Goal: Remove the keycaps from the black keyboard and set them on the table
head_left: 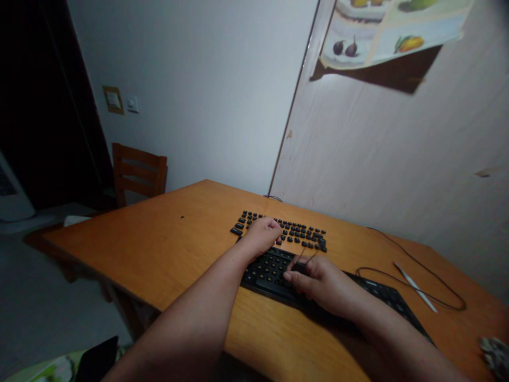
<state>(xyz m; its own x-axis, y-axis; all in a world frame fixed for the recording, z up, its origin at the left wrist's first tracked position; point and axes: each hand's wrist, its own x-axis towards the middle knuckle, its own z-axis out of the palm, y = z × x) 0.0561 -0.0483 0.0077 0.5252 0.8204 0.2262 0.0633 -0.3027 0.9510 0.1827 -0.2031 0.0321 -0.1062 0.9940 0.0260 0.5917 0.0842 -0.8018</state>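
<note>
A black keyboard [270, 273] lies on the wooden table, its left part bare of keycaps. Behind it, loose black keycaps [292, 232] are laid out in rows. My left hand [265, 233] is over the rows near the keyboard's back edge, its fingers curled together; what they hold, if anything, is hidden. Above the keyboard, my right hand [314, 278] has its fingers closed around a thin wire tool [303, 255], whose two prongs point up and away.
On the right of the table [159, 244] lie a white pen-like stick [415, 286] and a dark cable [441, 268]. A small dark piece [182, 217] lies on the left. A wooden chair [139, 172] stands beyond the table's left side, by the wall.
</note>
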